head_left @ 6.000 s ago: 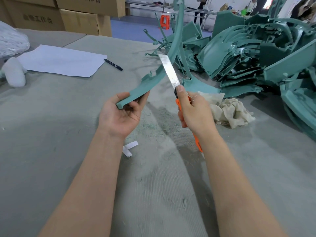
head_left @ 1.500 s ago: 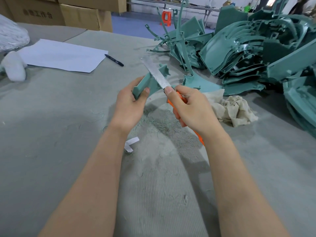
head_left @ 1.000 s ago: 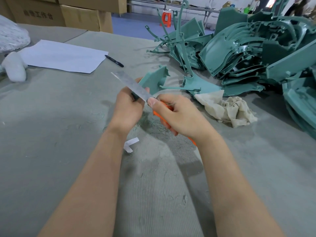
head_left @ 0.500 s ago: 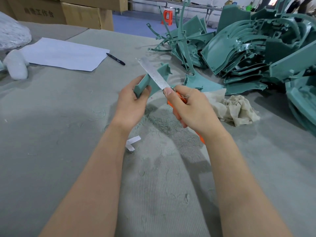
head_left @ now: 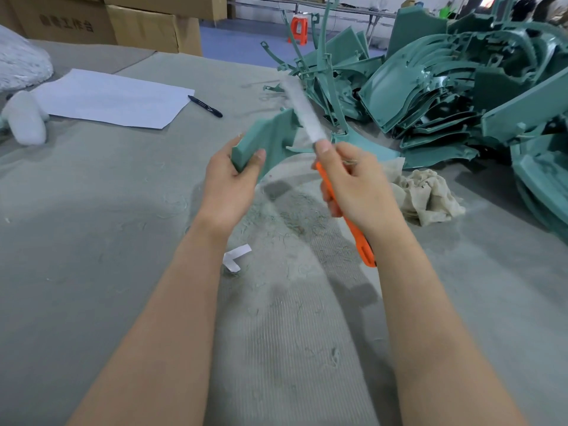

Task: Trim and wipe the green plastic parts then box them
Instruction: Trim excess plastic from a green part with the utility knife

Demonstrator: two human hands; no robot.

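My left hand (head_left: 229, 182) grips the near end of a curved green plastic part (head_left: 270, 139), held above the grey table (head_left: 92, 241). My right hand (head_left: 356, 182) grips an orange-handled knife (head_left: 347, 222); its long steel blade (head_left: 302, 112) points up and away, blurred, just right of the part's far edge. A crumpled beige rag (head_left: 427, 195) lies on the table right of my right hand. A large heap of green plastic parts (head_left: 445, 87) fills the far right.
Green shavings (head_left: 285, 216) litter the table under my hands, with a small white paper scrap (head_left: 235, 256) among them. A white sheet (head_left: 113, 98) and black pen (head_left: 205, 106) lie far left. Cardboard boxes (head_left: 147, 26) stand behind. A white bundle (head_left: 26, 118) sits at the left edge.
The knife has been stroking back and forth along the part's edge; the blade has now swung up and to the right, off the part. My left hand keeps its grip.
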